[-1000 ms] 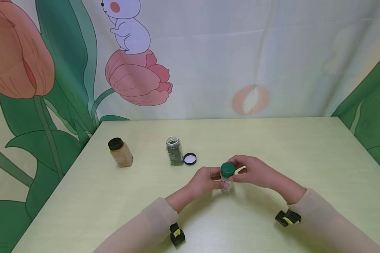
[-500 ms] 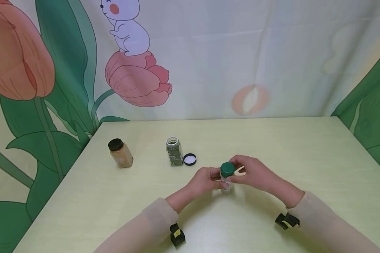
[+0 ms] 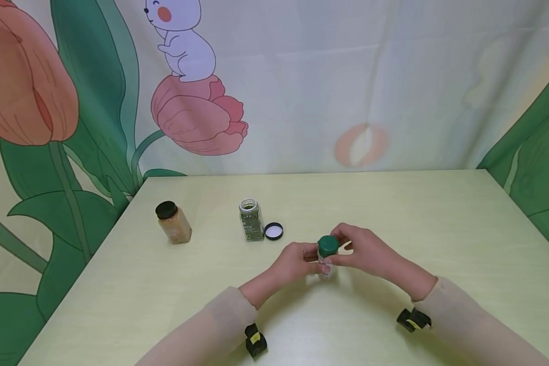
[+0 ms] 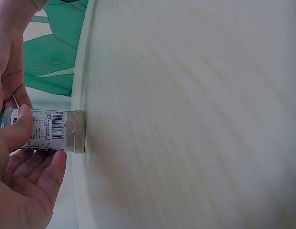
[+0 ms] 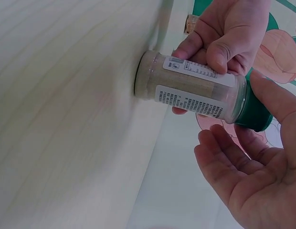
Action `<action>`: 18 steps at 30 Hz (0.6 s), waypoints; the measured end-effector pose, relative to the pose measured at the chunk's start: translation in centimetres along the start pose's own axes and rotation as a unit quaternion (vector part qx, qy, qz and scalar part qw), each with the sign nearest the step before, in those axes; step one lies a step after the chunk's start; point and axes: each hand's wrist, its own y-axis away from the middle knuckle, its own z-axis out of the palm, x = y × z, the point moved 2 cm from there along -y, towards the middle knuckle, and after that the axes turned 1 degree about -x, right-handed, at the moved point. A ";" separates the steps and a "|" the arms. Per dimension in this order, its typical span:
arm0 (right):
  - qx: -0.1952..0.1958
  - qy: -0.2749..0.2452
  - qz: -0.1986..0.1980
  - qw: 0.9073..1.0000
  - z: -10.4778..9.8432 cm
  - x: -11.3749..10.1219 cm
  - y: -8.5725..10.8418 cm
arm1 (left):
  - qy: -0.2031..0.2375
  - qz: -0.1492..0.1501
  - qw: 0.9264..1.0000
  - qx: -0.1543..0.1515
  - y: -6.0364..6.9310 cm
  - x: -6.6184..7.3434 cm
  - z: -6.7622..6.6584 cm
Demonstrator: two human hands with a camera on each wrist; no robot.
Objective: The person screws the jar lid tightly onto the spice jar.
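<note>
A clear spice jar (image 5: 188, 88) of greyish-beige powder stands upright on the table, with white printed labels on its side. My left hand (image 3: 289, 263) grips its body between thumb and fingers. Thumb and forefinger of my right hand (image 3: 368, 250) pinch the green cap (image 3: 328, 246) on top; the other fingers are spread away from the jar in the right wrist view. Behind and to the left, a glass jar of green dried herbs (image 3: 252, 223) stands uncapped. Beside it a black lid (image 3: 273, 231) lies with its white inside facing up.
Farther left on the pale table (image 3: 416, 203) stands a jar of orange-brown powder (image 3: 176, 226) with a black cap on. A curtain printed with flowers and a white animal (image 3: 187, 56) hangs behind the table's back edge.
My right wrist has shifted slightly left and down, and its thumb has moved a little left at the cap. The jar and my left hand stay nearly where they were.
</note>
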 end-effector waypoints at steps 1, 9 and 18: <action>0.000 0.000 0.000 1.000 0.0 0.0 0.0 | 0.000 0.000 1.000 0.000 0.0 0.0 0.0; -0.001 0.003 0.003 1.000 0.0 -0.1 0.1 | 0.000 -0.001 1.000 0.000 0.0 0.0 0.0; -0.003 0.008 -0.002 1.000 -0.1 -0.2 0.1 | -0.007 -0.003 1.000 -0.001 -0.1 0.0 0.0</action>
